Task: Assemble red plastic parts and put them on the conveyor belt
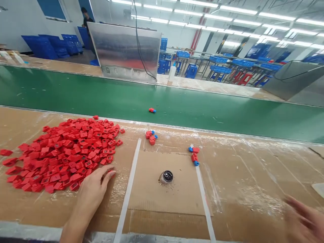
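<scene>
At the right edge of the big pile of small red plastic blocks [73, 148], my left hand [93, 185] is closed, with a red block [111, 172] partly showing at its fingertips. My right hand [303, 217] is low at the far right over the table, smeared by motion, so its fingers cannot be read. Between the hands, a small round container with a dark top [167, 177] stands on a cardboard sheet [149, 199]. Two red-and-blue pieces [152, 139] lie behind the sheet, and two more [194, 158] near its right back corner.
White tape strips [129, 189] run along both sides of the cardboard. Beyond the table lies a green belt [113, 101] carrying one red-and-blue piece [152, 110]. A metal panel [126, 50] and a white bottle [171, 73] stand behind it. A person [86, 18] is in the background.
</scene>
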